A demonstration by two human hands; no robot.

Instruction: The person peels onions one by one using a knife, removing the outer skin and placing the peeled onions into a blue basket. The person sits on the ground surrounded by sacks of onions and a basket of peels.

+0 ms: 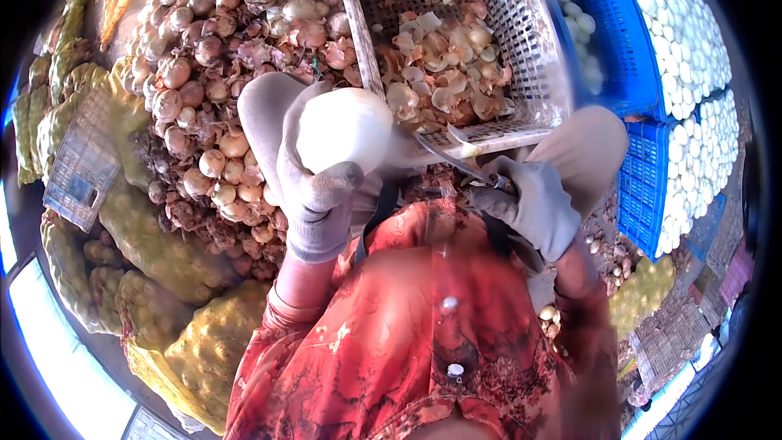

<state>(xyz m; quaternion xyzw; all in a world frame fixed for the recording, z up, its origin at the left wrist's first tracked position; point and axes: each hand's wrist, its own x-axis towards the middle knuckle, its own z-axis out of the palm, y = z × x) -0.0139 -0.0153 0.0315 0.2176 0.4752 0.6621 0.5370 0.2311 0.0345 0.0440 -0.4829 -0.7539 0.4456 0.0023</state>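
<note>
My left hand [314,195], in a pale knit glove, holds a large peeled white onion [345,129] over the near left corner of a dirty plastic crate. My right hand [534,201], also gloved, grips a knife [455,162] by its handle; the narrow curved blade points left towards the onion without touching it. A pale scrap of peel [464,143] lies at the blade, by the crate's near rim. Inside the crate [519,30] is a heap of onion skins [440,67]. Unpeeled onions [211,49] are piled on the left.
Blue plastic crates [641,183] at the right hold many peeled onions [678,43]. Filled yellow mesh sacks [159,244] lie at the left, with a pale plastic crate [82,159] on them. My knees flank the near side of the skin crate.
</note>
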